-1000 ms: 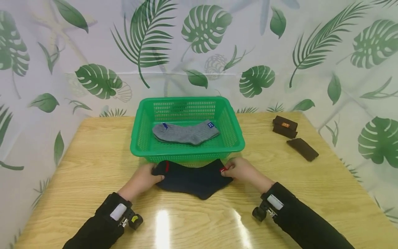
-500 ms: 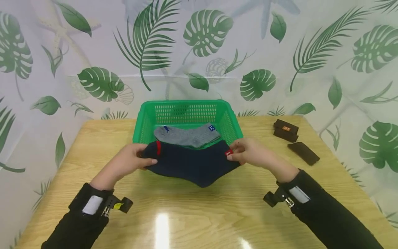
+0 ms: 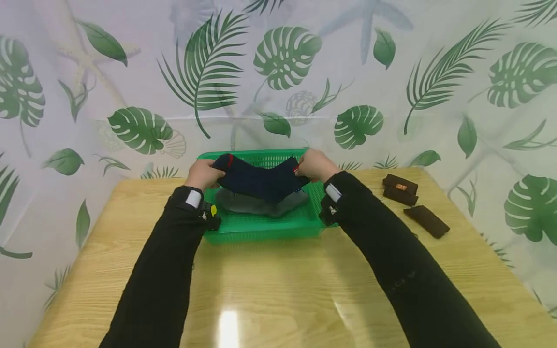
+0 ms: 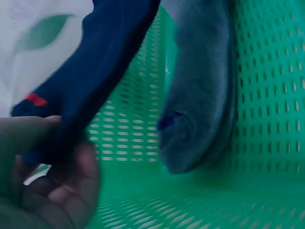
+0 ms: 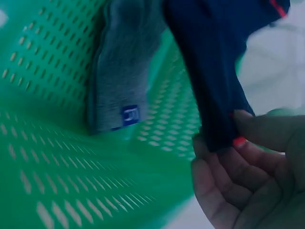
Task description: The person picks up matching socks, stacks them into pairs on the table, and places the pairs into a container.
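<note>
A navy sock (image 3: 261,180) with red marks is stretched between both hands, above the green basket (image 3: 265,233). My left hand (image 3: 203,174) pinches the toe end, by the red stripe, between thumb and fingers. At the cuff, next to the small red label, my right hand (image 3: 316,166) pinches the other end. Below it, inside the basket, lie grey socks (image 4: 200,95), one on the other, with a blue mark at the toe. Their blue cuff label shows in the right wrist view on the grey sock (image 5: 124,90). From the head, the navy sock partly hides them.
Two dark brown items, a folded case-like one (image 3: 400,189) and a flat strip (image 3: 427,221), lie at the right of the wooden table (image 3: 270,290). A leaf-printed cloth (image 3: 278,72) stands behind the basket, close to its back rim.
Both hands lifted the navy sock off the table in front of the basket and carried it forward. It has moved from the basket's near side to over its inside.
</note>
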Demonstrator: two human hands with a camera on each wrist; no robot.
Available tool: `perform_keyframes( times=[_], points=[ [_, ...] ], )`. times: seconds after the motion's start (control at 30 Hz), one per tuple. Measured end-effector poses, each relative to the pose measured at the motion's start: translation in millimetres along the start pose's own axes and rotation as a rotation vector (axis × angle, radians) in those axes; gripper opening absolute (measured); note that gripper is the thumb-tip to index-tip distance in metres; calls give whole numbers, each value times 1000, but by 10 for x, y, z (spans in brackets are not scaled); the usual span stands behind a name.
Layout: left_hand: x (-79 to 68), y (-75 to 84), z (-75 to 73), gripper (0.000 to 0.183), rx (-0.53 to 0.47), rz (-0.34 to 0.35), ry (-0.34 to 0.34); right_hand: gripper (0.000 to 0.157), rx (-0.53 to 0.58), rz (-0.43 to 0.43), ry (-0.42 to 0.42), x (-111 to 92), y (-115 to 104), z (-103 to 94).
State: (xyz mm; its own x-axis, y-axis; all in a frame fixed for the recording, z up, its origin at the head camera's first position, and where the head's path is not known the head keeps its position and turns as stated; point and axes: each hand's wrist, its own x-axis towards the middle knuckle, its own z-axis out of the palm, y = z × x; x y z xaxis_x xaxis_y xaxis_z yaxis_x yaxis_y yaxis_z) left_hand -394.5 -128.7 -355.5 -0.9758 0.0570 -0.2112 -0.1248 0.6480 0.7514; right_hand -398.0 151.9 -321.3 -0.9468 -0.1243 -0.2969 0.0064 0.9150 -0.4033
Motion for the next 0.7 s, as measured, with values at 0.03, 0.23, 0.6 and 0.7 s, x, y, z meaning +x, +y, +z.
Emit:
perform_keyframes(
  times=[0.03,0.23,0.6,0.7],
  points=[
    [71,-55,51,42,53,-23,-9,33,5,26,-23,71,2,44],
    [880,-689,409,39,251,10,30,21,39,185,-138,280,67,221],
    [2707,-2123,1214,57,342,-133,-191,19,-31,146,-145,383,193,422],
    [2672,-2038,1319,56,423,-144,-195,19,-137,139,-130,424,223,524]
  ],
)
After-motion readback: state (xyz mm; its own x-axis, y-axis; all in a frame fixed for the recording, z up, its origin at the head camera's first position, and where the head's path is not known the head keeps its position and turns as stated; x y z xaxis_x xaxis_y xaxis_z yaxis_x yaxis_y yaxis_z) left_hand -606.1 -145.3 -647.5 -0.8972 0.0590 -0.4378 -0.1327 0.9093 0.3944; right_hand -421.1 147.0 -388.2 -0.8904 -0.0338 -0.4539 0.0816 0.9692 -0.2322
